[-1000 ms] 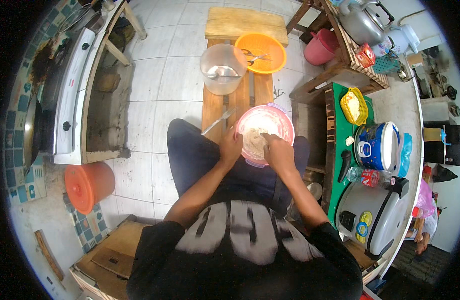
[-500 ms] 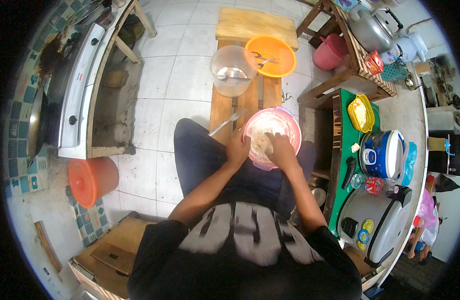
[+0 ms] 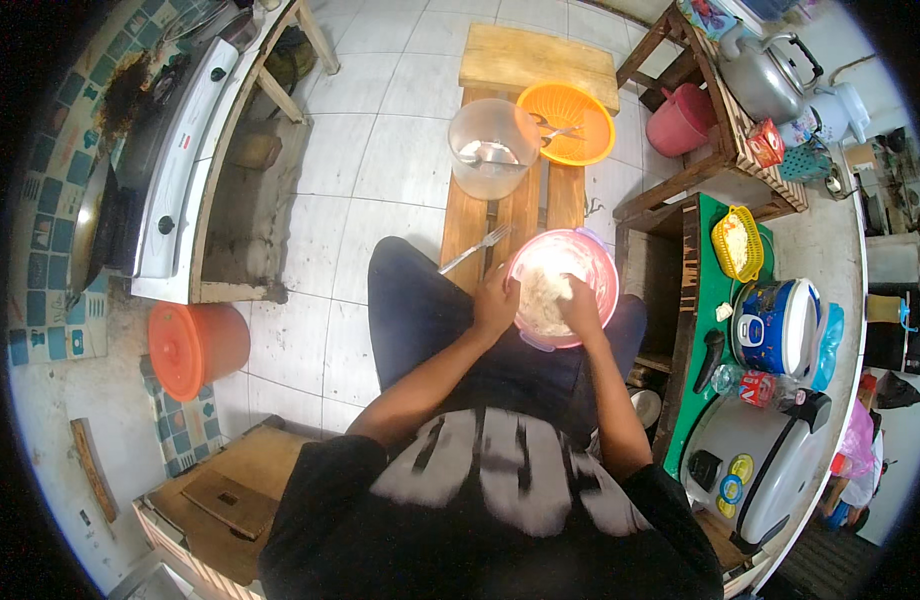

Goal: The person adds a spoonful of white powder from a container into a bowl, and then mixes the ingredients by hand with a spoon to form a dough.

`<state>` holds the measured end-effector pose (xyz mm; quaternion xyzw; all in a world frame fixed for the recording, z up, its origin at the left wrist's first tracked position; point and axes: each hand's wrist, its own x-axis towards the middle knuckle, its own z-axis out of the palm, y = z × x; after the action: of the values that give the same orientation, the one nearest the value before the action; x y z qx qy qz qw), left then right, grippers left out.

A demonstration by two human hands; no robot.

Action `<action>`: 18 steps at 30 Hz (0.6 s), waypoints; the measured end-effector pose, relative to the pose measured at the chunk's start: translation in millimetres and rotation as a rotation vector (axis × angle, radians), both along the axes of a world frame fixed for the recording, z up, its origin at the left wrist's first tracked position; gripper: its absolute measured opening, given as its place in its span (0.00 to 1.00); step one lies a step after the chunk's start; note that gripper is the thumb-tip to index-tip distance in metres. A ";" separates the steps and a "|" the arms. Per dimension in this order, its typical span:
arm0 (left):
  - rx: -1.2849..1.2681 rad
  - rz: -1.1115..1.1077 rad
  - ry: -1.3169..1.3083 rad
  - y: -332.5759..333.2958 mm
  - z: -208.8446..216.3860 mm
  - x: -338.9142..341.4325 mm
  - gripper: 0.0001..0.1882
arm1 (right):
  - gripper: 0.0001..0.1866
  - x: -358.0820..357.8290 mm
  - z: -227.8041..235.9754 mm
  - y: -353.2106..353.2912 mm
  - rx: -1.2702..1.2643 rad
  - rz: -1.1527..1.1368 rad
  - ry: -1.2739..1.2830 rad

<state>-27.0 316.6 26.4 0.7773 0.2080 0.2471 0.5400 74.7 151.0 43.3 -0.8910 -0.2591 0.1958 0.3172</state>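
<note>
A pink bowl [image 3: 606, 262] rests in my lap, close to the near end of a wooden bench. Pale, floury dough [image 3: 542, 302] lies inside it. My left hand [image 3: 497, 303] holds the bowl's left rim, fingers closed against its side. Over the right part of the bowl, my right hand [image 3: 581, 310] reaches in with its fingers curled into the dough; the fingertips are partly hidden. A fork [image 3: 475, 249] lies on the bench just beyond my left hand. Farther back stand a clear plastic tub [image 3: 492, 175] and an orange basket [image 3: 602, 135] with metal utensils in it.
At the left are a stove [image 3: 180, 165] on a table and a lidded orange bucket [image 3: 220, 345]. Along the right counter stand a yellow basket [image 3: 737, 243], a blue rice cooker [image 3: 775, 325], a plastic bottle [image 3: 755, 384] and a large grey cooker [image 3: 750, 460]. A kettle [image 3: 765, 75] is farther back.
The whole view has shifted, so the scene sits farther right. Inside the bowl, my right hand has moved slightly toward the right side. My left hand stays on the rim.
</note>
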 end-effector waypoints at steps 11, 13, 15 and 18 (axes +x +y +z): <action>-0.007 0.060 -0.005 1.3 6.3 -3.0 0.22 | 0.37 -24.3 71.3 28.9 -0.288 0.197 -0.041; 0.004 0.040 -0.011 0.1 6.1 0.2 0.22 | 0.35 -25.0 78.4 29.9 -0.235 0.138 -0.139; 0.008 0.054 -0.010 1.9 2.1 0.4 0.22 | 0.32 -24.8 77.8 29.1 -0.180 0.090 -0.235; -0.019 0.048 0.033 1.1 8.1 1.4 0.22 | 0.28 -24.7 78.8 23.6 -0.017 -0.006 -0.528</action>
<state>-25.6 317.7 34.6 0.7710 0.2376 0.2451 0.5377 50.0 174.6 122.0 -0.9148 -0.3284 -0.0422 0.2315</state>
